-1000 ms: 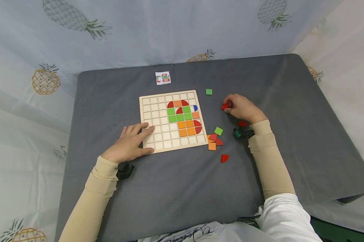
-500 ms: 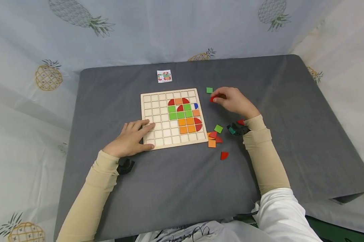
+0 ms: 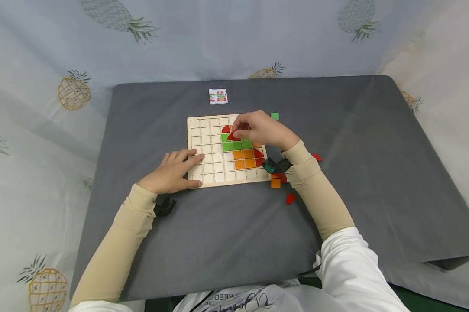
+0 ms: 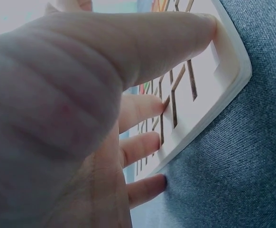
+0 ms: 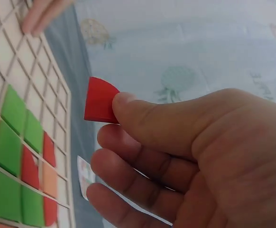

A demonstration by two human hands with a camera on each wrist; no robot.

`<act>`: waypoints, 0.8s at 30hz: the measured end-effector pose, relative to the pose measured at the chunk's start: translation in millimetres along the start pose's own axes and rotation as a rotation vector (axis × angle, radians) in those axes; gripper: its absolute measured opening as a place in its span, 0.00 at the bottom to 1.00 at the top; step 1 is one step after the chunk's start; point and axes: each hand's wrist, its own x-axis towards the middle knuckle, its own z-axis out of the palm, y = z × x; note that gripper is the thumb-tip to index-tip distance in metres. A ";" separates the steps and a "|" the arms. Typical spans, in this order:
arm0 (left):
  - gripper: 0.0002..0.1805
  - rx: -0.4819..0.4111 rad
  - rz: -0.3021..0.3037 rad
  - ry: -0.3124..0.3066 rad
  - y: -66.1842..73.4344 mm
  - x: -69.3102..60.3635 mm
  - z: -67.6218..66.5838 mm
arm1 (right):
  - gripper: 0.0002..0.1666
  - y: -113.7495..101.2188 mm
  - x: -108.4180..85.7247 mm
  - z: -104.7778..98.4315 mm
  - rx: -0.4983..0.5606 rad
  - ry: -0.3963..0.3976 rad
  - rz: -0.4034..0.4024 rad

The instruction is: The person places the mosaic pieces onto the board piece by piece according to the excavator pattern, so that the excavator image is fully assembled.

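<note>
A wooden grid board [image 3: 218, 167] lies on the table, its right half partly filled with green tiles [image 3: 237, 146], orange tiles [image 3: 244, 159] and red quarter-circle tiles. My left hand [image 3: 173, 173] rests on its near-left corner, thumb and fingers spread over the edge. Above the board's upper right part, my right hand [image 3: 262, 128] pinches a red quarter-circle tile [image 5: 99, 100] between thumb and forefinger. In the right wrist view that tile is held clear of the grid. In the head view this hand and wrist cover some of the board's right side.
Behind the board lies a small pattern card [image 3: 218, 96]. Loose pieces lie to the right: a green square [image 3: 275, 115], a red piece [image 3: 317, 157], an orange square [image 3: 275, 183] and a red quarter-circle [image 3: 290, 199]. The right forearm partly hides this group.
My right hand has carried the red quarter-circle tile leftward from the table to over the board. The left hand keeps its place on the board; the head view has shifted slightly.
</note>
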 end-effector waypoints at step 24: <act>0.43 0.089 -0.014 0.019 5.5 5.5 -3.8 | 0.07 11.1 22.8 36.6 -0.232 -0.241 -0.085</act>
